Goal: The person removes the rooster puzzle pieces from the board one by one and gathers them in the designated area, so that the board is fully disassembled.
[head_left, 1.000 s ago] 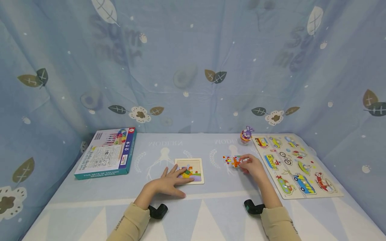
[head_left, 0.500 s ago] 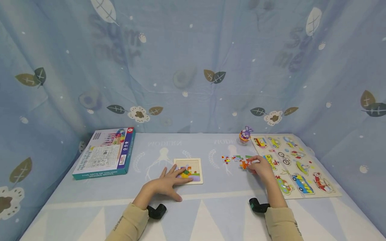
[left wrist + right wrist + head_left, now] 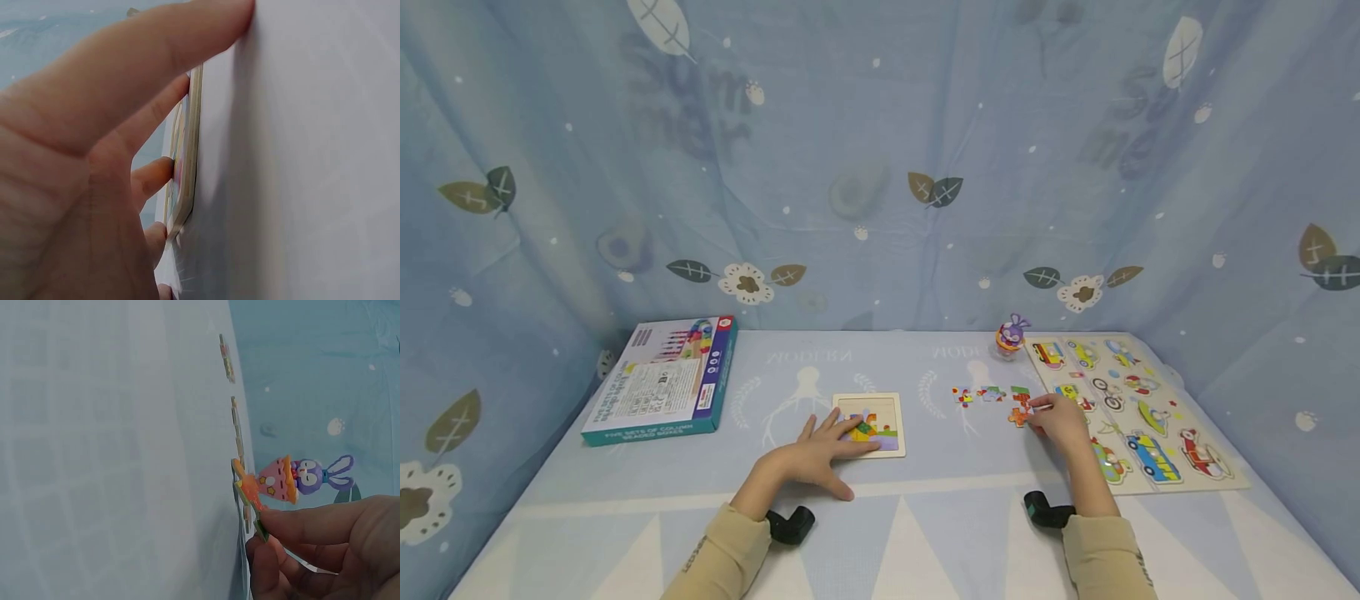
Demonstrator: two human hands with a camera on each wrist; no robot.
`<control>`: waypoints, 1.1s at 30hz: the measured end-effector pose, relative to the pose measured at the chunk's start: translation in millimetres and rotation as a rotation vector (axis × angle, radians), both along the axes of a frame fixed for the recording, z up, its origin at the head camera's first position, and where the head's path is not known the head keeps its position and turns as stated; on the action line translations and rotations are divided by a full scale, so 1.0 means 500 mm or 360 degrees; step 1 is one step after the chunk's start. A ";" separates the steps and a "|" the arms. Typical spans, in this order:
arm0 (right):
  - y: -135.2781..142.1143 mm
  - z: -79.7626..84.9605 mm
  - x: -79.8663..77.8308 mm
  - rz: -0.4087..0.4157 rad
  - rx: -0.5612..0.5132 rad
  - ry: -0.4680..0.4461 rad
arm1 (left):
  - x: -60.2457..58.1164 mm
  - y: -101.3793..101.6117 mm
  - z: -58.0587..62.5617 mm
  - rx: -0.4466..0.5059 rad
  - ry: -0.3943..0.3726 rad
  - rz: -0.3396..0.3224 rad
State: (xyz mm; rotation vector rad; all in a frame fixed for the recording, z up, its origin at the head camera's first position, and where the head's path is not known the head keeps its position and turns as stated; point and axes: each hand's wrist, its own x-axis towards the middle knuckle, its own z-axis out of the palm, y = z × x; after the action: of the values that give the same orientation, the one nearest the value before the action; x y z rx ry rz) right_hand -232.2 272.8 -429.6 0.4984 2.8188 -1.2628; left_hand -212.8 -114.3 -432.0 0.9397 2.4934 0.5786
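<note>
My left hand (image 3: 811,461) rests spread over a small wooden puzzle tray (image 3: 891,403), with its fingers straight on the partly filled picture. In the left wrist view, fingertips touch the tray's face (image 3: 187,162) and the thumb reaches past its edge. An orange jigsaw piece (image 3: 248,486) is pinched between thumb and finger of my right hand (image 3: 1062,423), tilted up off the table. Beside it lie a red and green piece (image 3: 1022,398), a bluish piece (image 3: 991,393) and a red and yellow piece (image 3: 962,397).
A board of vehicle pictures (image 3: 1150,492) lies at the right, partly behind my right hand. Behind the loose pieces stands a purple rabbit toy (image 3: 1011,335). At the far left lies a flat box (image 3: 658,383). A patterned curtain (image 3: 880,167) hangs along the table's back.
My right hand has moved to the right with the orange piece, then slightly nearer. More of the loose pieces show now. My left hand has stayed on the tray.
</note>
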 end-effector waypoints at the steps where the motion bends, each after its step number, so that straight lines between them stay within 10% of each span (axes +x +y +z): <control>1: 0.001 0.000 0.000 0.0001 0.0025 0.0001 | 0.000 0.001 0.001 0.0001 0.0005 0.0001; 33: 0.003 0.003 0.005 0.0069 0.0241 0.0110 | -0.006 0.002 -0.002 0.0146 -0.0004 0.0061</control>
State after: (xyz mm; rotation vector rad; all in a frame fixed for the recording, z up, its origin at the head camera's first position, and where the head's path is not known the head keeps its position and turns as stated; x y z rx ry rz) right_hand -230.0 274.1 -428.3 0.4022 2.9808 -1.0856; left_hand -216.0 -113.1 -433.0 0.9255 2.5060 0.7117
